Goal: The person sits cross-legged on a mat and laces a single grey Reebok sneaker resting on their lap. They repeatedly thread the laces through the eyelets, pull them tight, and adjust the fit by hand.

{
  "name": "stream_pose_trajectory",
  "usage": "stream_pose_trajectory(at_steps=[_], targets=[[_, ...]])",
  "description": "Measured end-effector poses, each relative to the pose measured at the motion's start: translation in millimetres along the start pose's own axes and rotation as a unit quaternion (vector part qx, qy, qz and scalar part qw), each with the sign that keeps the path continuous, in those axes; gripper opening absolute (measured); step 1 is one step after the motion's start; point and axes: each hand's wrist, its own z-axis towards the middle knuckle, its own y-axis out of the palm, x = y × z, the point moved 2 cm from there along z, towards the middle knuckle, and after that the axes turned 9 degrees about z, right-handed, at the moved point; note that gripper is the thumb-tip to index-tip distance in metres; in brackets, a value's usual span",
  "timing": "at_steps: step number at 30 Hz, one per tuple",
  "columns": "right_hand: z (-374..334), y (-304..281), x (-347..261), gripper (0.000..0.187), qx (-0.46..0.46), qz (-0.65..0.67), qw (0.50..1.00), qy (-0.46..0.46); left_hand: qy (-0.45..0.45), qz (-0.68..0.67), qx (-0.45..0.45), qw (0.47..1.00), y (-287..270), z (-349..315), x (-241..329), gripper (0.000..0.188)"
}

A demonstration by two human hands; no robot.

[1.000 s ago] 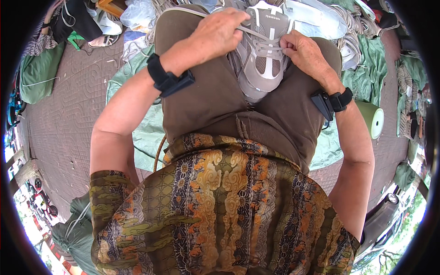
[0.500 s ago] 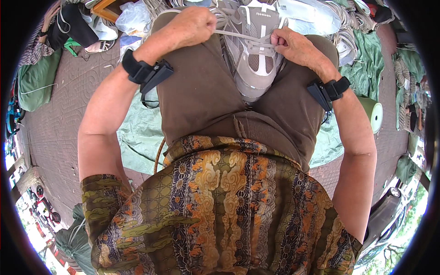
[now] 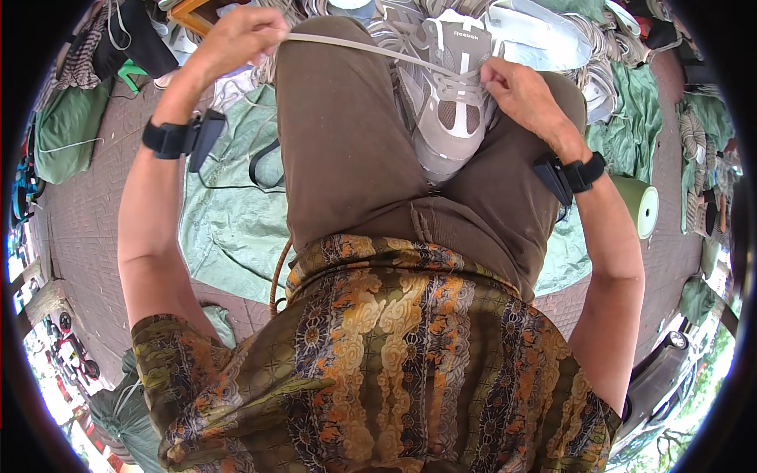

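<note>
A grey and beige sneaker (image 3: pixel 451 130) rests between my thighs, its toe pointing toward my body. My left hand (image 3: pixel 240 41) is out beyond my left knee, closed on one end of a pale shoelace (image 3: pixel 359 49). The lace runs taut across the knee to the sneaker's eyelets. Beside the right row of eyelets, my right hand (image 3: pixel 522 96) is pinched shut against the lacing. The lace seems to be between its thumb and finger, though the fingertips partly hide it. Black bands sit on both wrists.
Bundles of laces (image 3: pixel 599 67) and clear plastic bags (image 3: pixel 544 39) lie beyond my knees. A green sheet (image 3: pixel 229 229) is spread under me. A pale green roll (image 3: pixel 637 206) stands at right, and a stuffed green bag (image 3: pixel 72 130) at left. A wooden box (image 3: pixel 192 16) is at far left.
My left hand has moved out to the left, drawing a longer stretch of lace from the sneaker. My right hand has stayed by the eyelets, shifting slightly right and nearer with the shoe.
</note>
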Motion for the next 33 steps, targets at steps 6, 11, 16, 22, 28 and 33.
stream_pose_trajectory(at_steps=[6, 11, 16, 22, 28, 33], targets=[[-1.1, 1.7, -25.8, 0.017, 0.078, -0.088, 0.989, -0.092, -0.003, 0.230, 0.240, 0.943, -20.1, -36.1, -66.9, 0.030], [8.1, 10.2, -8.5, 0.010, 0.049, -0.120, 0.989, -0.072, 0.097, 0.232, 0.299, 0.921, 38.4, -22.8, 45.5, 0.036], [9.6, 2.0, -2.1, 0.009, 0.034, -0.053, 0.991, -0.122, 0.181, 0.271, 0.184, 0.927, 121.0, 11.4, 117.5, 0.038], [1.3, -13.3, -3.5, 0.013, -0.021, 0.064, 0.997, -0.039, 0.180, 0.321, 0.115, 0.923, 122.2, 43.1, 120.2, 0.023], [-19.2, -22.8, 0.6, 0.020, 0.012, -0.069, 0.994, -0.083, 0.225, 0.368, 0.161, 0.888, 98.9, 25.1, 103.5, 0.018], [-24.4, -16.1, -10.0, 0.020, 0.055, -0.039, 0.991, -0.114, 0.180, 0.402, 0.185, 0.879, 58.7, 8.6, 88.1, 0.016]])
